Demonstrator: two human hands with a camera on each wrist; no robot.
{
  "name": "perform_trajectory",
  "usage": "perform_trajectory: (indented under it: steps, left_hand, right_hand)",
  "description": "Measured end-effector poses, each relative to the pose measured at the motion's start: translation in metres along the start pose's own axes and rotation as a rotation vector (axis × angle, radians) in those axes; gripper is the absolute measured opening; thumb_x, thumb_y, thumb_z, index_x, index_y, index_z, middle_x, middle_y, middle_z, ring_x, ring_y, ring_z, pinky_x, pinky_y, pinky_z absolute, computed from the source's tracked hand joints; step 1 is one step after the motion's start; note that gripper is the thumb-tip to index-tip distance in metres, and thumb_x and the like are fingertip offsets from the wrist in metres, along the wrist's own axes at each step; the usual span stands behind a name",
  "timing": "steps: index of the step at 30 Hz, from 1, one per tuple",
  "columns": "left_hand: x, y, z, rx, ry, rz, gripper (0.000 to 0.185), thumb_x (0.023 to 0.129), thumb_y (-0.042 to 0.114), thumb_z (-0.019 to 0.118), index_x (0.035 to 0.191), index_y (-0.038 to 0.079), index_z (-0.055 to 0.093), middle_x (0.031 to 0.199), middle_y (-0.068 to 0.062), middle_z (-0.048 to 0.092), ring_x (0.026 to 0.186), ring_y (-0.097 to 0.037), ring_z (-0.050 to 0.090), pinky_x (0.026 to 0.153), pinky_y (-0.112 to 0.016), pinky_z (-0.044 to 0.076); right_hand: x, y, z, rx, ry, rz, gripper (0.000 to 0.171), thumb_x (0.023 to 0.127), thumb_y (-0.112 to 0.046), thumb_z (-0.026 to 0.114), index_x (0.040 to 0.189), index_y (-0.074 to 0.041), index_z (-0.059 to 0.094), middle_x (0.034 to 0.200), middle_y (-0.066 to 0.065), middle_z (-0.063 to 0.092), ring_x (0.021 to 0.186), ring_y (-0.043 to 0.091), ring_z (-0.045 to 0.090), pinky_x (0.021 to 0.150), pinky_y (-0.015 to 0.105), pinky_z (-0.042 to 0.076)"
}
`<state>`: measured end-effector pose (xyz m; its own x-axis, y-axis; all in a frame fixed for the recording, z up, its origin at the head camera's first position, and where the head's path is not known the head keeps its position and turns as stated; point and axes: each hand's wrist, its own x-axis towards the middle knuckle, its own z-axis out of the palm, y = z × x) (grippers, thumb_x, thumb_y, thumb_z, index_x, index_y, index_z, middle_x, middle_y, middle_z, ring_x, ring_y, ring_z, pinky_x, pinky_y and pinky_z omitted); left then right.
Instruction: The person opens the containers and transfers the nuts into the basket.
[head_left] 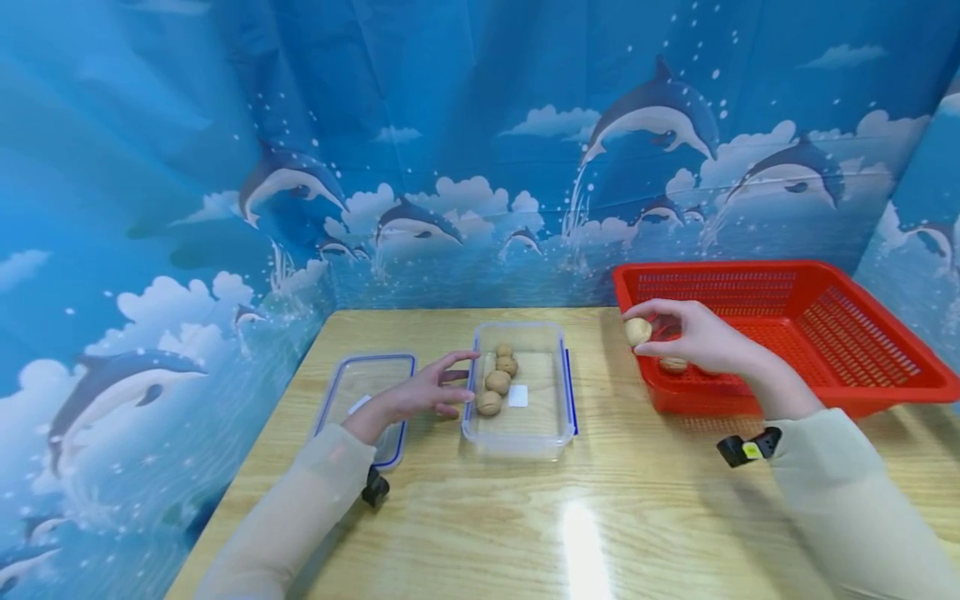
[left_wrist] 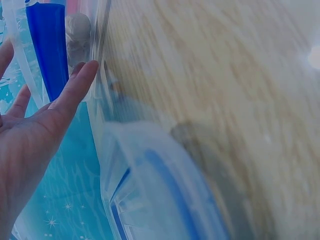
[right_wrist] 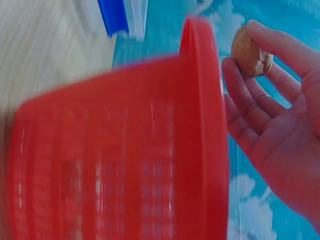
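From the head camera, a person sits at a wooden table point(head_left: 480, 517) backed by a blue curtain point(head_left: 450, 125) printed with dolphins. The right hand point(head_left: 693, 337) hovers over the near left corner of a red basket point(head_left: 885, 367), pinching a walnut point(head_left: 638, 331) between thumb and fingertips. A second walnut point(head_left: 673, 364) lies in the basket just below that hand, partly hidden by it. In the middle of the table stands a clear box point(head_left: 551, 433) holding four walnuts point(head_left: 497, 382) in a short row along its left side. The left hand point(head_left: 427, 392) rests with fingers spread and straight against the box's left wall, holding nothing. A clear lid point(head_left: 356, 387) with a blue rim lies flat to the left of the box, partly covered by the left forearm. Both sleeves run off the bottom edge.

The left wrist camera is blurred. The left hand point(left_wrist: 30, 145) shows as an open palm, one fingertip near the box's blue clasp point(left_wrist: 47, 50); a pale walnut is dimly seen through the plastic. The lid point(left_wrist: 165, 200) fills the lower frame — smeared and hard to read.

The right wrist camera shows the right hand point(right_wrist: 280, 135) gripping the walnut point(right_wrist: 251, 51) at its fingertips, beside the blurred rim of the basket point(right_wrist: 125, 150). The thumb is cut off by the frame.
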<state>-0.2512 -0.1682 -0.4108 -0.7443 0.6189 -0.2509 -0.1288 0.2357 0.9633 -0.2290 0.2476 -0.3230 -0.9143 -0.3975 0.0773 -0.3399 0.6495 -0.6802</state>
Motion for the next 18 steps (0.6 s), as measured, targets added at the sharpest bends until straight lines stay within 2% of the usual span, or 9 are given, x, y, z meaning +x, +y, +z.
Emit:
perform_trajectory:
  steps: [7, 18]
  left_hand:
    - [0.0, -0.001, 0.0, 0.013, 0.011, -0.007, 0.07, 0.097, 0.01, 0.06, 0.155, 0.022, 0.023, 0.155, -0.024, 0.019, 0.054, -0.013, 0.032, 0.064, -0.03, 0.044]
    - [0.002, -0.001, -0.001, 0.023, 0.017, -0.015, 0.07, 0.097, 0.01, 0.061, 0.155, 0.022, 0.023, 0.155, -0.024, 0.019, 0.055, -0.013, 0.034, 0.065, -0.03, 0.045]
  right_hand:
    - [-0.017, 0.029, -0.023, -0.051, 0.083, 0.056, 0.05, 0.087, -0.027, 0.075, 0.131, -0.009, 0.057, 0.119, 0.011, 0.059, 0.099, 0.028, 0.056, 0.074, 0.033, 0.052]
    - [-0.04, 0.073, -0.048, -0.097, 0.14, 0.141, 0.053, 0.09, -0.027, 0.072, 0.133, -0.003, 0.054, 0.119, 0.018, 0.056, 0.093, 0.028, 0.057, 0.068, 0.03, 0.053]
